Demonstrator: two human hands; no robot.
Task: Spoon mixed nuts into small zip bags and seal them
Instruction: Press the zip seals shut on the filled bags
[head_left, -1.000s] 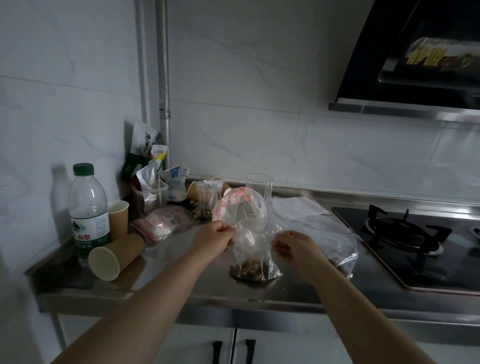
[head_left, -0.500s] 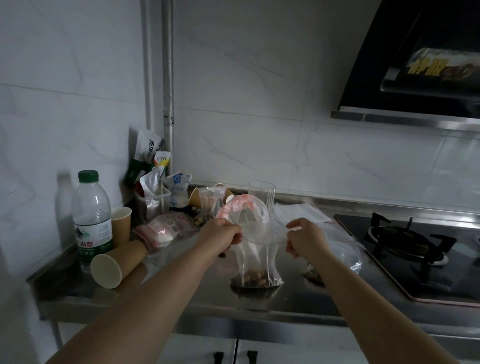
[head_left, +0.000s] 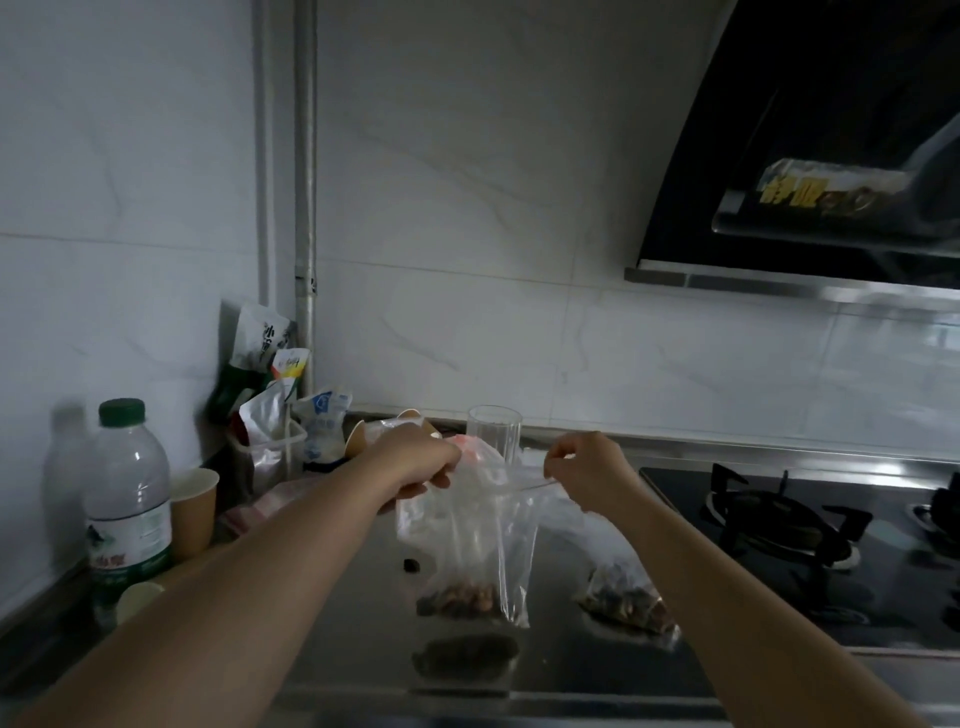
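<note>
Above the steel counter (head_left: 363, 613), centre of view: both forearms reach forward, hands raised level with each other
Left hand (head_left: 415, 465): knuckles up, fingers curled, pinching the left end of the top edge of the zip bag (head_left: 467, 545)
Right hand (head_left: 587, 470): fingers curled, thumb and fingertips pinching the right end of the same top edge; wrist bent slightly down
Zip bag position: held clear of the counter, its dark reflection visible on the steel below
Zip bag orientation: long axis vertical, mouth at the top, bottom hanging down; top edge stretched taut and roughly horizontal between the two hands
Seal state: cannot tell whether the strip is pressed closed
Contents: mixed nuts (head_left: 457, 597) gathered in the bottom of the bag; upper part clear
Second bag (head_left: 623, 603): lies on the counter to the right, near the gas hob (head_left: 779, 525), with nuts inside
Stray nut (head_left: 411, 565): on the counter just left of the held bag
Behind the hands: clear glass (head_left: 494, 431), upright
Left side: water bottle (head_left: 127, 493) with green cap, paper cup (head_left: 193, 512) beside it, food packets (head_left: 270, 364) in the corner
</note>
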